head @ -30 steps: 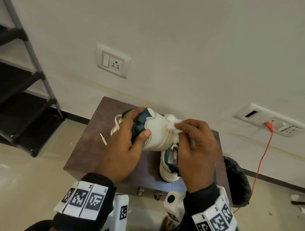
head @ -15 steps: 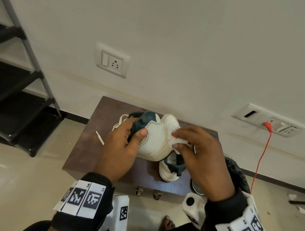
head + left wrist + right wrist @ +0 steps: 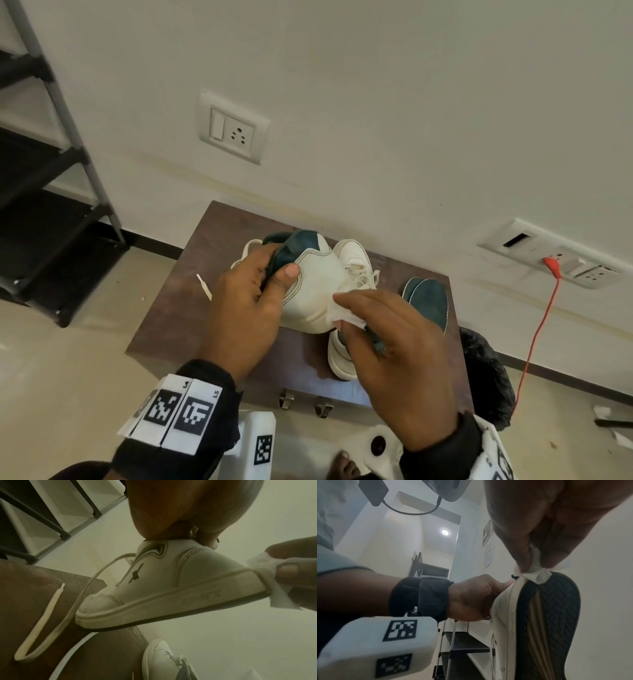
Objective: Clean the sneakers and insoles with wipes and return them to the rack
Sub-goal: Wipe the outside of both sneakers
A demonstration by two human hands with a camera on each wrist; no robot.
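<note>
Far left, against the wall: a black shoe rack [image 3: 51,205] with grey uprights, its shelves seen edge-on. A loose white shoelace [image 3: 204,287] is laid on the brown low table [image 3: 164,318], its tip pointing toward the rack side.

Over the table's left-centre, the left hand [image 3: 246,311] is wrapped round the heel collar of a white sneaker [image 3: 313,291] with teal lining — thumb pressed on the outer side, fingers tucked inside the opening. The sneaker is held tilted, its toe resting on the table and its heel raised, as the left wrist view shows.

At the heel's lower edge, a crumpled white wipe [image 3: 344,310] is pinched between thumb and fingers of the right hand [image 3: 394,359] and is pressed against the rubber rim where it meets the dark, herringbone-patterned outsole [image 3: 556,622].

Behind and below that hand, the second sneaker [image 3: 354,260] is set flat on the table, laces loose. Just right of it, two teal insoles [image 3: 430,301] are stacked overlapping near the table's right edge.

Further right — a black bag [image 3: 486,380] on the floor beside the table, and a red cable [image 3: 537,329] plugged into a wall socket strip.
</note>
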